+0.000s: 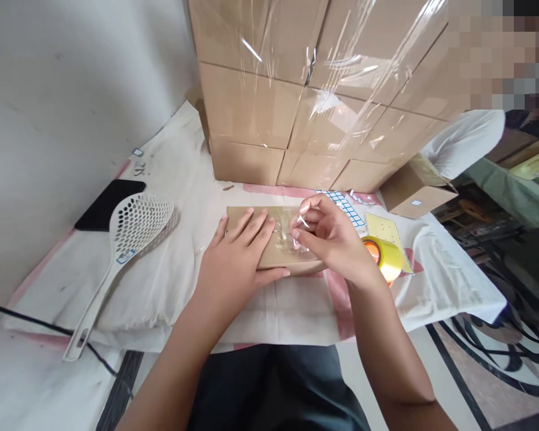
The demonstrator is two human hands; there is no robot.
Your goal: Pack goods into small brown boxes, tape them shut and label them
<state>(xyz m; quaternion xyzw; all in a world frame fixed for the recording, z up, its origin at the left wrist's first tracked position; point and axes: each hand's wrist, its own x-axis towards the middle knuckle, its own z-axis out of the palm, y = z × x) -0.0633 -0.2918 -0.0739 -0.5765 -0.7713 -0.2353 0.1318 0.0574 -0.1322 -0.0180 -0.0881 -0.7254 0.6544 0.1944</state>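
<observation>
A flat brown cardboard box (291, 261) lies on the cloth-covered table in front of me. My left hand (238, 251) rests on its left part, fingers spread over the top and thumb along the near edge. Above the right part, my right hand (332, 233) pinches a piece of clear tape (300, 230) between thumb and fingers. Some of the tape appears to lie against the box top; how much is stuck down I cannot tell. Right of that hand sits a roll of yellow tape (390, 258), partly hidden by the wrist.
Behind stands a tall stack of cardboard boxes (251, 114) wrapped in clear film. A perforated white plastic scoop (141, 221) lies at left, over a black flat object (110, 203). A yellow spotted sheet (384, 230) and a small open carton (415, 191) are at right.
</observation>
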